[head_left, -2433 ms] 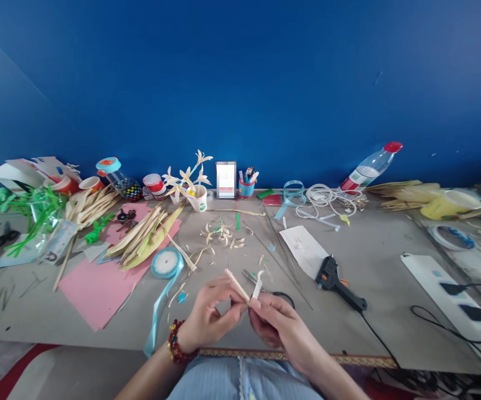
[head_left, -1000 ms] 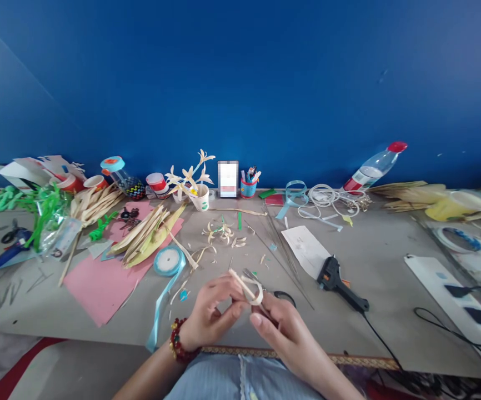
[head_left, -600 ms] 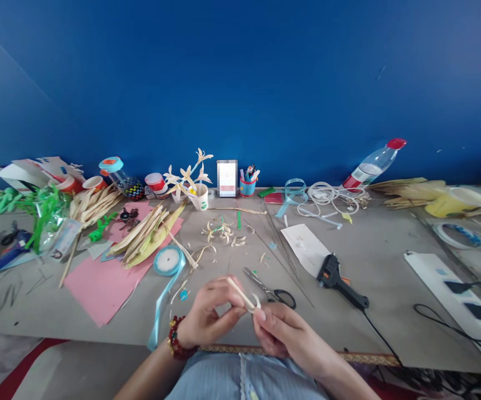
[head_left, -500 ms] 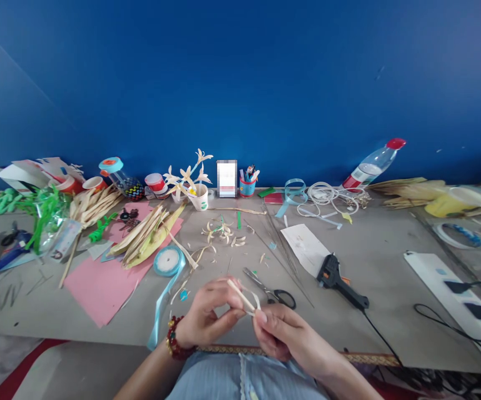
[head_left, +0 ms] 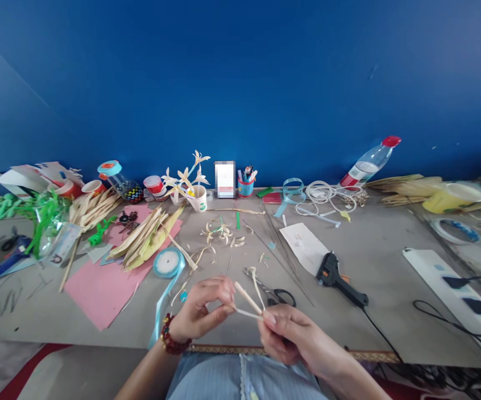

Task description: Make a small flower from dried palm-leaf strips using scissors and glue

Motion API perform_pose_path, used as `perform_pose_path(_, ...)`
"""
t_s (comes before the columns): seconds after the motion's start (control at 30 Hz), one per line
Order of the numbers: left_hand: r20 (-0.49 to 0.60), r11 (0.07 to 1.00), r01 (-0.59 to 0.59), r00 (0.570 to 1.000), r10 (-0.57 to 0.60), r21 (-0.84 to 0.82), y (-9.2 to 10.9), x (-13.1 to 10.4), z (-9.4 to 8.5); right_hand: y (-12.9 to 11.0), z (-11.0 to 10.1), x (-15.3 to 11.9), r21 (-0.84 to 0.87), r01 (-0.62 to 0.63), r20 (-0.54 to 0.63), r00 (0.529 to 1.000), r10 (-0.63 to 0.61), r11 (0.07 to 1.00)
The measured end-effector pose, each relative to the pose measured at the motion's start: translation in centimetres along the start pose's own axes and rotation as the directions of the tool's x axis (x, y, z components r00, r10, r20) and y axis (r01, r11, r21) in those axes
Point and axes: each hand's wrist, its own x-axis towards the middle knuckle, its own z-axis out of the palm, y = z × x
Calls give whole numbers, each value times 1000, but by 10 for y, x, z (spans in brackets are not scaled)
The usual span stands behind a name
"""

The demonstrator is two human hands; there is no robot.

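As left hand, now off pale slender wooden-looking stick, pulls thin whitish flat strip straight, right hand alone grips stick's lower end, apparently steadying it near front edge of grey desk.

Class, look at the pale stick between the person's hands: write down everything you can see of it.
The pale stick is straight, slender and cream-coloured; it looks like plant matter, but the material is uncertain. It slants above the table, its far end pointing forward and left, close to the left hand; whether they touch is unclear. The right hand pinches its near end. A narrow strip runs there from the left hand, and a second strip rises from the same pinch.
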Motion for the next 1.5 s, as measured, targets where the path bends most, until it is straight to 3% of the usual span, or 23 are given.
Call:
perform_pose_path(0.37, 7, 1000, 17, 1000, -16, -26, -4, -1, -8, -4, -2, -6, 76, 19, -30, 999, -17, 997)
perform_pose_path(0.77, 25, 990, 128, 992, -127, -56, -13, -17, -18, 5, -14, -11, 228, 23, -13, 1000, -21, 973)
perform_pose_path(0.9, -37, 988, 148, 988, -150, -52, -19, -27, -26, 0, -23, -22, 300, 66, -18, 998, -63, 952)
perform_pose_path(0.97, -88, 985, 165, 982, -169, -51, -19, -31, -30, -6, -28, -27, 275, 115, -113, 990, -87, 955)
perform_pose_path(1.03, -155, 980, 187, 968, -195, -64, -18, -34, -31, -9, -34, -27, 120, 169, -332, 935, -121, 978)
perform_pose_path(1.1, -239, 972, 220, 942, -235, -88, -16, -34, -25, -4, -39, -21, -141, 185, -553, 801, -232, 973)
perform_pose_path(1.13, -276, 964, 243, 924, -264, -106, -14, -33, -20, 1, -40, -16, -264, 175, -601, 739, -304, 948)
perform_pose_path(1.17, -310, 958, 252, 908, -282, -135, -12, -30, -14, 6, -40, -10, -352, 166, -607, 708, -360, 921)
perform_pose_path(1.27, -313, 961, 192, 917, -249, -200, -7, -18, 4, 21, -31, 4, -374, 146, -532, 776, -340, 916)
perform_pose_path(1.4, -289, 992, 62, 953, -92, -109, 1, -2, 17, 21, -8, 13, -207, 77, -472, 866, -168, 975)
perform_pose_path(1.5, -341, 998, 44, 939, -56, -43, 2, 2, 15, 14, -8, 14, -137, 113, -488, 857, -166, 984)
